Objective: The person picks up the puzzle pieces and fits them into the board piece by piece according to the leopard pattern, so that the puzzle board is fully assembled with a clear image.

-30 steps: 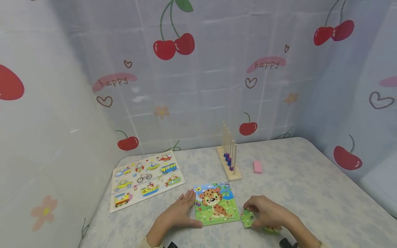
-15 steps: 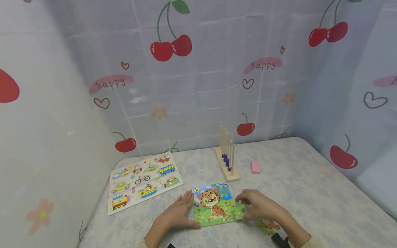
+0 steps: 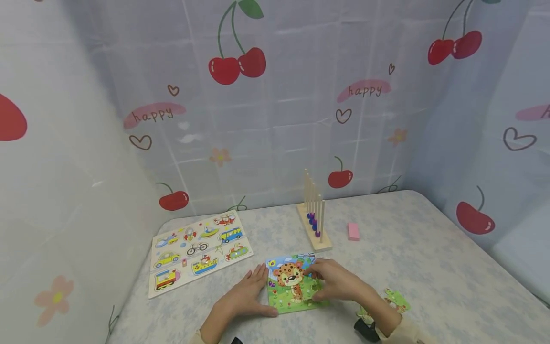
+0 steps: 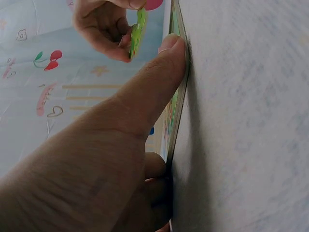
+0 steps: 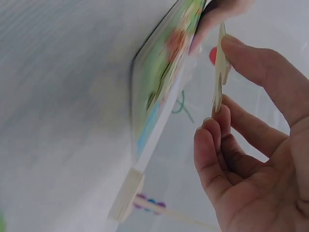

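puzzle piece (image 4: 138,34) pinched in right hand (image 3: 337,282) above leopard puzzle (image 3: 285,292)

On the bench (image 3: 438,258), the puzzle (image 3: 282,290) lies before the rack (image 3: 321,242); loose pieces (image 3: 399,301) right of the puzzle; the board (image 3: 215,242) left, farther back; a block (image 3: 353,231) right of the rack.

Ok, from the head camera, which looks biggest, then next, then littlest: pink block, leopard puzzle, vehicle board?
1. Vehicle board
2. Leopard puzzle, partly covered by the right hand
3. Pink block
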Demonstrator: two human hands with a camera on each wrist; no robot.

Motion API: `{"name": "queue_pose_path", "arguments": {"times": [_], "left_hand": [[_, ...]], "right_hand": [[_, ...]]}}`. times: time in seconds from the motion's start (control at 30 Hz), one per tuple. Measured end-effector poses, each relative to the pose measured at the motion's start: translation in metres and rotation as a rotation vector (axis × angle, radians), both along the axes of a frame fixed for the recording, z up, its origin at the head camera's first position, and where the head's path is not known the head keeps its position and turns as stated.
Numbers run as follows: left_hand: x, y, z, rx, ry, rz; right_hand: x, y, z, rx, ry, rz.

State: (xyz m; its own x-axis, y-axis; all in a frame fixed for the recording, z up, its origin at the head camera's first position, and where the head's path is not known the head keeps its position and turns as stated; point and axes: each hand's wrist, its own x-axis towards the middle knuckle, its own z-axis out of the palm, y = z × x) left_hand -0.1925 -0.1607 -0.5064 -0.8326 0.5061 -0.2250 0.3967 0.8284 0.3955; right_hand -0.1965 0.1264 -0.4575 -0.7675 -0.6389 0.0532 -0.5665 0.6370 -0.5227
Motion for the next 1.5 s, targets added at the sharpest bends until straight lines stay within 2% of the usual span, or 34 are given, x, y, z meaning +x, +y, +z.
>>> {"name": "queue_pose_path", "arguments": {"times": [0.37,0.73,1.17,1.5], "left_hand": [[0.001,0.001,-0.001,-0.005,0.025,-0.02],[0.001,-0.001,-0.001,-0.006,0.024,-0.03],[0.001,-0.001,0.001,0.003,-0.013,-0.01],[-0.001,-0.001,0.002,0.006,-0.001,-0.012]], "right_hand": [[-0.001,-0.043,-0.009,0.017,0.006,0.051],[-0.001,-0.058,-0.011,0.068,0.049,0.051],[-0.006,-0.072,-0.014,0.104,0.006,0.098],[-0.009,-0.074,-0.018,0.119,-0.019,0.064]]}}
